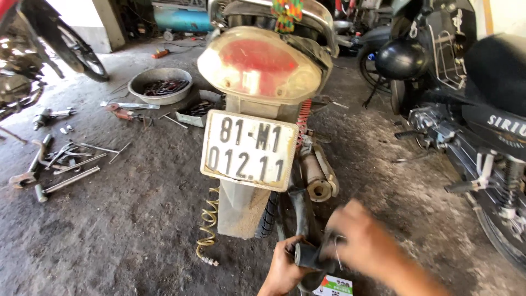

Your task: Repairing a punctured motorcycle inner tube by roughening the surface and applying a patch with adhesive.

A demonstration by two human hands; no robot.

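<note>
On the workshop floor [137, 219], behind a motorbike's rear wheel [268, 216]: black inner tube [307, 255], gripped closed by left hand [285, 268]; right hand [356, 241], blurred, fingers curled on it. Step in hand, apparently: working the tube. Next calls for steady two-handed handling. Tools [60, 164] lie well apart, near the floor's left edge.

White rectangular number plate [249, 150], dark characters, under the red tail light [263, 64]. Small white, green and red carton [334, 286] at bottom edge, beneath the hands.
</note>
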